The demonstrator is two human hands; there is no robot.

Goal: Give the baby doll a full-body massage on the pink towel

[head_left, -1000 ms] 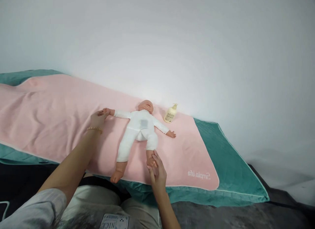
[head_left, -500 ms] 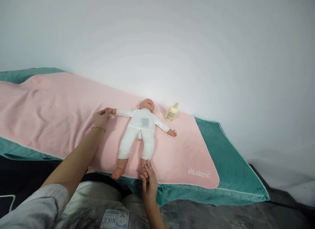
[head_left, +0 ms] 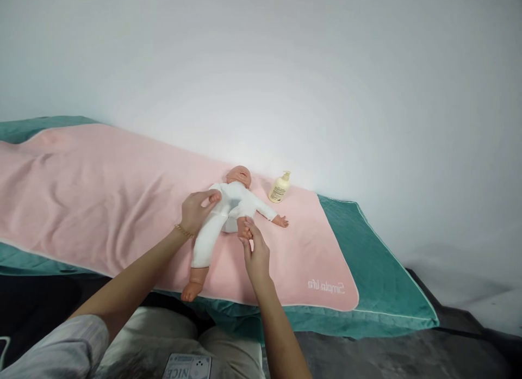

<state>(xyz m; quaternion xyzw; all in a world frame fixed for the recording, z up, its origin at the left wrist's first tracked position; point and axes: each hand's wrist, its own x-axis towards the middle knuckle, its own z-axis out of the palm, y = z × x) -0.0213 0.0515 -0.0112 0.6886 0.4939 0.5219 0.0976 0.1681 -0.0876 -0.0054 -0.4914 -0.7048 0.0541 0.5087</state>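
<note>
White-suited doll (head_left: 230, 192) on pink blanket (head_left: 302, 259), left hand (head_left: 194, 209) pinching its wrist (head_left: 216, 194), right hand (head_left: 258, 254) half-curled, gripping one foot (head_left: 244, 230).

Both forearms (head_left: 138, 267) are extended forward.
The left hand (head_left: 194, 209) is angled inward, fingers pinched; the right hand (head_left: 258, 256) is pointed forward, thumb and fingers bent together.

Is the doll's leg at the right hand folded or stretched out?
Folded: the right hand holds that leg's foot up close to the torso, while the other leg lies stretched out.
</note>
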